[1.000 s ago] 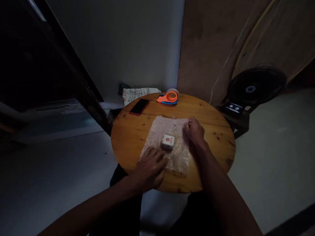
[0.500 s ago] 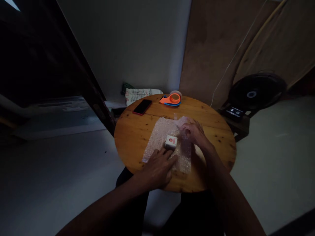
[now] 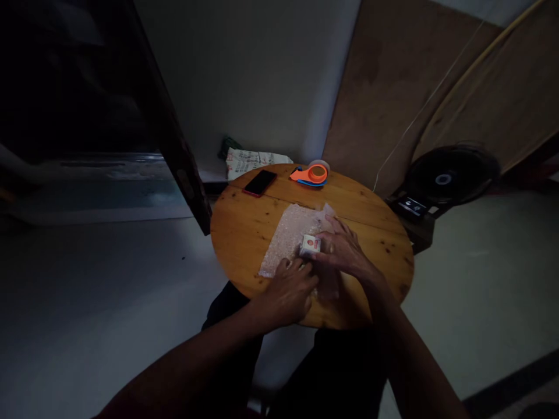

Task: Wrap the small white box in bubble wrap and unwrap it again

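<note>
A sheet of bubble wrap lies flat on the round wooden table, with a small white box bearing a red print on top of it. My right hand reaches over the wrap from the right, its thumb and a finger on either side of the box. Just below the box, my left hand has its fingers curled down onto the near part of the wrap. Both hands cover the lower right of the sheet.
On the far side of the table are an orange and blue tape dispenser and a phone with a red edge. A printed sack lies behind the table. A black fan stands off to the right.
My right hand has come from the wrap's far right edge to the small box. My left hand's fingers have curled in more. The camera view has shifted slightly.
</note>
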`<action>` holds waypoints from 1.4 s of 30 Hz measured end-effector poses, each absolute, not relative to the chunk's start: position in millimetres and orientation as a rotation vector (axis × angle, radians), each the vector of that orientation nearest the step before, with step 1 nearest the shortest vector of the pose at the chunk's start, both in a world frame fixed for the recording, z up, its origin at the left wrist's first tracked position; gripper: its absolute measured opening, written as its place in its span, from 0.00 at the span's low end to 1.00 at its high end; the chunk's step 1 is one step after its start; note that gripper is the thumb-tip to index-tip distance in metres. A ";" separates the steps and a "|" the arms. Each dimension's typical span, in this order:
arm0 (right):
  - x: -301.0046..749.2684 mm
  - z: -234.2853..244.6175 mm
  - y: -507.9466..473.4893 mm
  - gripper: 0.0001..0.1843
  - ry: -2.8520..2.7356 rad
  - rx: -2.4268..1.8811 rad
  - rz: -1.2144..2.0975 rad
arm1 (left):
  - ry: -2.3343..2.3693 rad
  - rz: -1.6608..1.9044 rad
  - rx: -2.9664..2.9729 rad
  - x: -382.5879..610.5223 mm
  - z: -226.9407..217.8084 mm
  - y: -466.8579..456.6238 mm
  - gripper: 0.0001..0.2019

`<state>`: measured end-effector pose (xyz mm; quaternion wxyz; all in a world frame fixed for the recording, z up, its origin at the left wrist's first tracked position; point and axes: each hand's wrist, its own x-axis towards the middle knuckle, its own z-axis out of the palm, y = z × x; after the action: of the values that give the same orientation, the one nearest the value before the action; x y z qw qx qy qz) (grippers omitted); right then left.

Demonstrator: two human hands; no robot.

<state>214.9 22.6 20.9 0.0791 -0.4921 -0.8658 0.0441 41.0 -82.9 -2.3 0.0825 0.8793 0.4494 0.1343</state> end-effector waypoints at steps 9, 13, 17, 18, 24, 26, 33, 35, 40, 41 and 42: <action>215.6 18.5 24.2 0.27 -2.574 -1.451 0.123 | 1.333 0.413 2.625 39.4 -0.5 -85.2 0.14; 215.4 17.9 20.7 0.27 -2.555 -1.441 0.095 | 1.315 0.429 2.613 39.0 1.4 -85.2 0.14; 223.0 22.6 8.7 0.36 -2.515 -1.391 0.136 | 1.269 0.490 2.588 24.6 7.3 -87.6 0.19; 226.2 23.7 3.0 0.38 -2.495 -1.367 0.157 | 1.261 0.505 2.593 18.1 8.8 -88.4 0.20; 244.0 25.1 -40.9 0.24 -2.586 -1.213 0.173 | 1.303 0.467 2.661 -17.3 8.8 -88.2 0.17; 246.7 26.9 -52.8 0.19 -2.635 -1.181 0.141 | 1.304 0.442 2.676 -20.1 7.4 -86.7 0.15; 244.6 32.8 -75.0 0.24 -2.803 -1.079 0.171 | 1.264 0.387 2.721 -16.7 6.1 -83.6 0.11; 243.2 25.5 -74.5 0.19 -2.771 -1.119 0.091 | 1.281 0.407 2.717 -16.2 5.5 -82.4 0.10; 243.3 2.7 -64.1 0.11 -2.621 -1.157 0.047 | 1.327 0.486 2.704 -13.9 3.7 -77.2 0.09; 243.7 0.1 -62.0 0.10 -2.585 -1.163 0.093 | 1.337 0.509 2.703 -13.5 3.1 -75.7 0.09; 244.2 -1.6 -60.2 0.10 -2.543 -1.178 0.142 | 1.351 0.537 2.699 -13.1 2.5 -73.9 0.10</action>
<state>244.2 -60.2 -1.6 0.1667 -0.4138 -0.8936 0.0500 -13.1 -73.9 2.5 0.0382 0.8797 0.4404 0.1750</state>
